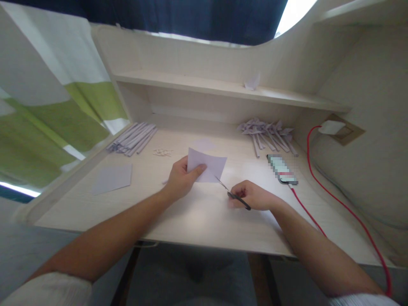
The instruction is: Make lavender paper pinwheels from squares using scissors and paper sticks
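My left hand pinches a pale lilac sheet of paper above the desk, thumb on the near face. In my right hand is a pair of scissors with black handles. Their blades point up and left and meet the sheet near its lower right corner. How deep the cut runs is hard to make out. Behind the held sheet another piece of paper lies flat on the desk.
Rolled paper sticks and a paper stack lie left, with small pale bits nearby. Several paper pinwheels rest back right. A phone has a red cable; a shelf spans the back.
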`<state>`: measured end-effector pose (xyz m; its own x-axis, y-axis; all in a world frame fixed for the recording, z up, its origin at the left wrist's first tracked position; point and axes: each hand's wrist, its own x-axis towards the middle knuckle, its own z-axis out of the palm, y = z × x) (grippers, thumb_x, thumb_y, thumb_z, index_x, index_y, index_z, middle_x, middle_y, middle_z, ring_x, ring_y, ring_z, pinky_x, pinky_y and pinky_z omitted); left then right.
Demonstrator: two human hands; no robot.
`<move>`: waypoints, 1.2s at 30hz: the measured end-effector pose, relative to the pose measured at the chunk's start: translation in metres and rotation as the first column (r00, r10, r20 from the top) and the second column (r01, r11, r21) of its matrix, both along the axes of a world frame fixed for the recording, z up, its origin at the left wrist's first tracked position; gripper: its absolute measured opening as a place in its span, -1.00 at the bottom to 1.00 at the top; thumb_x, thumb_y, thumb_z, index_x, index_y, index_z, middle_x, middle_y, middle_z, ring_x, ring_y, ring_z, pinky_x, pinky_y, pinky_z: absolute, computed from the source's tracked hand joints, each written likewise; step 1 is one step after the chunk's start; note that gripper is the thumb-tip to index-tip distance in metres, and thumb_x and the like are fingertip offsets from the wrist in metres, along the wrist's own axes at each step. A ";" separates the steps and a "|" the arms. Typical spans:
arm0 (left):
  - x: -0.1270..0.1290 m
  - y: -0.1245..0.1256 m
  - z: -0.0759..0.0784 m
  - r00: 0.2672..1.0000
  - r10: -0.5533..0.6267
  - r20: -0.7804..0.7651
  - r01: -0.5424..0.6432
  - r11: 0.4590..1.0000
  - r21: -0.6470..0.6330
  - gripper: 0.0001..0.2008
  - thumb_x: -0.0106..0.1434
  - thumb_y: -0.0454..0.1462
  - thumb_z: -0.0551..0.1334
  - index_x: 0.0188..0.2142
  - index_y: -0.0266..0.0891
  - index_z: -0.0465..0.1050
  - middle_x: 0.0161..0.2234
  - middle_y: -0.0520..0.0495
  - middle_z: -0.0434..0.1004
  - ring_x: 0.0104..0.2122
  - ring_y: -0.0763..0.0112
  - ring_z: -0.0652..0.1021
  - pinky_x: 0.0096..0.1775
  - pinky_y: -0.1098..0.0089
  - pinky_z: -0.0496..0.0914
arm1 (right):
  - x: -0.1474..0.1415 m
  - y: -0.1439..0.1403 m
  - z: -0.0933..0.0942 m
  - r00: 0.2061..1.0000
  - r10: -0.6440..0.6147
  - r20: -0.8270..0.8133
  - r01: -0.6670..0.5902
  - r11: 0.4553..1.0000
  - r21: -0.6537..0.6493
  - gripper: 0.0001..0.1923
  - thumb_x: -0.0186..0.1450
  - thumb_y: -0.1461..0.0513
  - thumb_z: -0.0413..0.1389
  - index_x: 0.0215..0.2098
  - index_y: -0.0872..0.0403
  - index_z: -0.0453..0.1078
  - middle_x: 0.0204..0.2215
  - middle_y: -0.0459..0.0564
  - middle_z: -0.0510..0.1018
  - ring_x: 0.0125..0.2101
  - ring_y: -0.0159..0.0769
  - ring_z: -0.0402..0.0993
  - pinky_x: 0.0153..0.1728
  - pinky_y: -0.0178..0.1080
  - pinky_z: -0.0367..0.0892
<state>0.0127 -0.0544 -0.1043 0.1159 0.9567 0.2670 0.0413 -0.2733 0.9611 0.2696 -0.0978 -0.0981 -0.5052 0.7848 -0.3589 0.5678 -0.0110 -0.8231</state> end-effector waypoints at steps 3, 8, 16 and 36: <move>0.001 0.000 0.001 1.000 -0.012 -0.006 0.011 1.000 -0.009 -0.60 0.14 -0.04 0.36 -0.18 -0.32 0.55 -0.28 -0.15 0.65 -0.34 0.27 0.59 -0.34 0.38 0.47 | 0.000 0.000 -0.001 1.000 -0.010 0.003 0.010 1.000 0.007 -0.55 0.08 -0.10 0.29 -0.51 0.13 0.42 -0.63 -0.18 0.30 -0.58 -0.45 0.13 -0.56 -0.34 0.02; 0.002 0.000 0.003 0.999 -0.015 -0.034 0.014 1.000 -0.024 -0.61 0.13 -0.04 0.37 -0.22 -0.32 0.55 -0.31 -0.14 0.65 -0.37 0.28 0.58 -0.37 0.40 0.45 | 0.001 0.001 -0.002 1.000 -0.012 0.004 0.012 1.000 0.004 -0.56 0.09 -0.10 0.29 -0.52 0.12 0.41 -0.65 -0.19 0.26 -0.59 -0.45 0.11 -0.57 -0.34 0.00; 0.001 -0.001 0.006 0.997 -0.071 -0.025 0.068 0.994 -0.086 -0.62 0.11 -0.06 0.37 -0.22 -0.32 0.56 -0.29 -0.17 0.65 -0.34 0.22 0.59 -0.35 0.36 0.46 | 0.001 0.001 -0.001 0.999 -0.019 -0.025 0.019 1.000 -0.004 -0.59 0.11 -0.05 0.29 -0.54 0.12 0.39 -0.66 -0.20 0.23 -0.60 -0.46 0.09 -0.58 -0.34 -0.03; -0.004 -0.003 0.006 0.970 -0.150 -0.189 0.118 0.978 -0.172 -0.67 0.15 -0.10 0.24 -0.33 -0.38 0.54 -0.38 -0.12 0.58 -0.41 0.32 0.52 -0.38 0.41 0.38 | 0.007 0.002 0.003 0.999 0.051 0.015 -0.051 0.998 -0.021 -0.56 0.16 -0.07 0.25 -0.52 0.13 0.37 -0.63 -0.18 0.25 -0.59 -0.46 0.11 -0.59 -0.36 0.00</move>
